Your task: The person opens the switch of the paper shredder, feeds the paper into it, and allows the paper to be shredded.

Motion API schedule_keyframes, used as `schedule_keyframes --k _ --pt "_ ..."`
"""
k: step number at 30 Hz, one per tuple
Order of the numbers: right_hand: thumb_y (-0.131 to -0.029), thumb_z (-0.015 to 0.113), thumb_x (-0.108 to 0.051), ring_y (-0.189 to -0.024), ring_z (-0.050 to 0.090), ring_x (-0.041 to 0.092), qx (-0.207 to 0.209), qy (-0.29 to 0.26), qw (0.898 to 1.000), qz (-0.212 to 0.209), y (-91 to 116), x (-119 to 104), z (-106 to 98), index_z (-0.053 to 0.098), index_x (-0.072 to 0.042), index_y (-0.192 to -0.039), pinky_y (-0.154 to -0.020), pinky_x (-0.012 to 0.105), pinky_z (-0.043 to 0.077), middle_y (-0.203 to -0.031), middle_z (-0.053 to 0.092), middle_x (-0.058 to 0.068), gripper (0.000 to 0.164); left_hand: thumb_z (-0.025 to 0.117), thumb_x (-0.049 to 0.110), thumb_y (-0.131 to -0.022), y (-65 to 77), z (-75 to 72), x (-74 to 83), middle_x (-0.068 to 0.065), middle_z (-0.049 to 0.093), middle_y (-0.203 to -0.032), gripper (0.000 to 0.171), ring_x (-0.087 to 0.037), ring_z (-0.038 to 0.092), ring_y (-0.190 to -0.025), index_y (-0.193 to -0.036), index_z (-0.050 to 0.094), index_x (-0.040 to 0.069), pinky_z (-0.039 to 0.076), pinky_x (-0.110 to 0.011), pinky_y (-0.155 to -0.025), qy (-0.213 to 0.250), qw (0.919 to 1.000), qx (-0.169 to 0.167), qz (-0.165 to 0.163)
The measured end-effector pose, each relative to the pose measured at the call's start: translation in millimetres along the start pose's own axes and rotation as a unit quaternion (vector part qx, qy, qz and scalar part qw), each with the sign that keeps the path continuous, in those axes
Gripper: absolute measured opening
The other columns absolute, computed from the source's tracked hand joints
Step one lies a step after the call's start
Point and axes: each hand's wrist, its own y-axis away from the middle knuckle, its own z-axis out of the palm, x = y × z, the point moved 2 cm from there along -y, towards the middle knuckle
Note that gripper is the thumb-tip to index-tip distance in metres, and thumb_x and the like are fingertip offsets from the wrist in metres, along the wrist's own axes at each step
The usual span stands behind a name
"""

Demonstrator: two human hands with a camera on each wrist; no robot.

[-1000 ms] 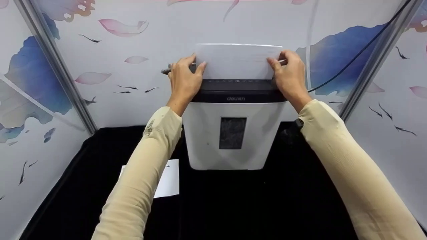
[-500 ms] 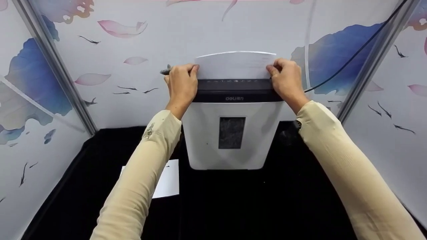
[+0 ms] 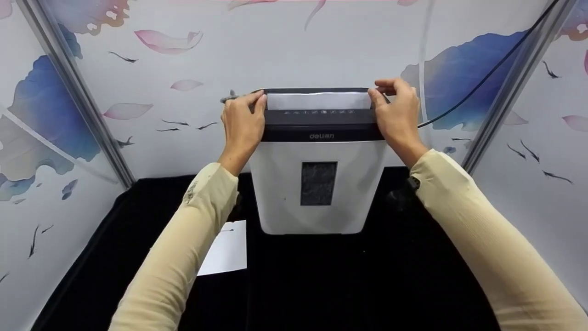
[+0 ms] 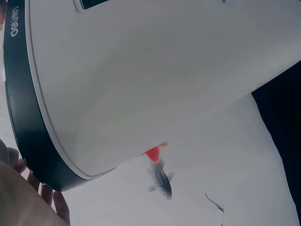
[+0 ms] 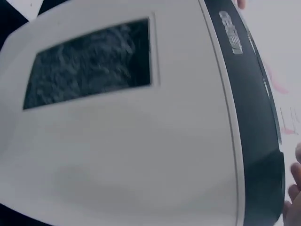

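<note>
A paper shredder [image 3: 321, 184] with a white bin and dark top stands upright in the head view. A white sheet of paper [image 3: 317, 101] sits in its top slot, only a low strip showing. My left hand [image 3: 243, 122] rests at the top's left end, its thumb beside the paper's left edge; the left wrist view shows its fingers [image 4: 60, 207] against the dark end of the top. At the right end is my right hand [image 3: 397, 115], thumb beside the paper's right edge and index finger extended. Neither hand visibly pinches the sheet.
Another white sheet [image 3: 227, 250] lies on the black cloth [image 3: 312, 285], partly under the left forearm. Printed panels [image 3: 298, 50] close in the back and sides. A black cable [image 3: 487, 78] slants down behind the right hand. Dark bands sit at both wrists.
The paper has sunk down into the shredder, from standing tall to a low strip. Both hands have gone down with it and loosened from its edges; the left has shifted slightly left.
</note>
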Motion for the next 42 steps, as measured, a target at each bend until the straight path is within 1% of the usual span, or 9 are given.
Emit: schedule_keyframes --k 5,8,10,15,17,24,29,36,42 --pt "-0.086 0.064 -0.024 -0.095 0.054 0.012 0.038 -0.055 0.998 -0.008 20 -5 -2 0.064 -0.010 -0.102 -0.096 0.023 0.032 -0.098 0.063 0.005 0.021 0.055 0.029 -0.092 10.3 -10.3 -5.8 -0.004 0.063 -0.117 0.030 -0.021 0.050 -0.111 -0.117 0.063 0.015 0.035 -0.033 -0.098 0.027 0.9995 0.016 0.004" --pt "-0.086 0.064 -0.022 -0.093 0.053 0.009 0.052 -0.087 0.995 -0.011 34 -9 -3 0.064 -0.010 -0.100 -0.094 0.022 0.033 -0.096 0.062 0.003 0.019 0.056 0.029 -0.091 17.6 -17.6 -9.5 -0.005 0.059 -0.118 0.031 -0.019 0.048 -0.110 -0.117 0.062 0.015 0.036 -0.031 -0.096 0.053 0.9982 0.025 -0.007" --pt "-0.086 0.063 -0.022 -0.090 0.053 0.007 0.057 -0.104 0.993 -0.012 45 -10 -3 0.064 -0.011 -0.100 -0.098 0.018 0.029 -0.094 0.060 0.000 0.017 0.057 0.030 -0.090 24.2 -22.8 -12.7 -0.006 0.056 -0.118 0.031 -0.020 0.048 -0.108 -0.117 0.062 0.015 0.037 -0.030 -0.094 0.071 0.9968 0.032 -0.020" --pt "-0.086 0.063 -0.017 -0.082 0.051 0.008 0.054 -0.172 0.984 0.000 72 -13 0 0.062 -0.008 -0.098 -0.081 0.018 0.039 -0.087 0.056 -0.003 0.015 0.059 0.029 -0.089 47.4 -36.4 -21.8 -0.005 0.052 -0.118 0.030 -0.019 0.049 -0.107 -0.116 0.060 0.015 0.040 -0.030 -0.091 0.106 0.9922 0.048 -0.043" --pt "-0.086 0.063 -0.013 -0.081 0.051 0.010 0.049 -0.199 0.979 0.009 84 -18 -1 0.061 -0.004 -0.097 -0.071 0.020 0.040 -0.085 0.056 -0.002 0.014 0.059 0.028 -0.089 57.8 -41.5 -26.4 -0.004 0.053 -0.118 0.029 -0.018 0.050 -0.107 -0.115 0.060 0.015 0.042 -0.031 -0.091 0.115 0.9910 0.048 -0.049" --pt "-0.085 0.061 -0.002 -0.078 0.052 0.010 0.011 -0.242 0.970 0.026 120 -37 -3 0.059 0.009 -0.096 -0.069 0.023 0.041 -0.086 0.058 0.008 0.015 0.059 0.025 -0.089 91.6 -57.6 -45.1 -0.002 0.057 -0.112 0.026 -0.015 0.055 -0.103 -0.112 0.062 0.014 0.046 -0.028 -0.085 0.134 0.9883 0.040 -0.062" --pt "-0.083 0.063 -0.002 -0.079 0.055 0.010 -0.008 -0.247 0.968 0.043 136 -36 4 0.061 0.007 -0.094 -0.069 0.022 0.042 -0.087 0.062 0.011 0.014 0.059 0.025 -0.090 112.2 -64.9 -54.9 0.000 0.060 -0.108 0.024 -0.012 0.056 -0.099 -0.110 0.062 0.013 0.047 -0.026 -0.084 0.142 0.9871 0.022 -0.071" --pt "-0.083 0.064 -0.004 -0.079 0.055 0.010 -0.052 -0.256 0.963 0.074 160 -38 15 0.063 0.004 -0.093 -0.070 0.023 0.045 -0.088 0.062 0.010 0.012 0.059 0.026 -0.089 138.2 -70.3 -68.5 -0.002 0.065 -0.106 0.024 -0.013 0.058 -0.097 -0.109 0.063 0.012 0.047 -0.029 -0.085 0.157 0.9833 -0.008 -0.092" --pt "-0.083 0.066 -0.008 -0.081 0.055 0.010 -0.101 -0.264 0.954 0.099 179 -27 33 0.064 -0.002 -0.093 -0.069 0.020 0.045 -0.088 0.063 0.008 0.011 0.060 0.027 -0.089 160.9 -78.8 -90.0 -0.003 0.067 -0.101 0.022 -0.008 0.060 -0.090 -0.106 0.066 0.014 0.047 -0.017 -0.079 0.125 0.9839 -0.007 -0.128"
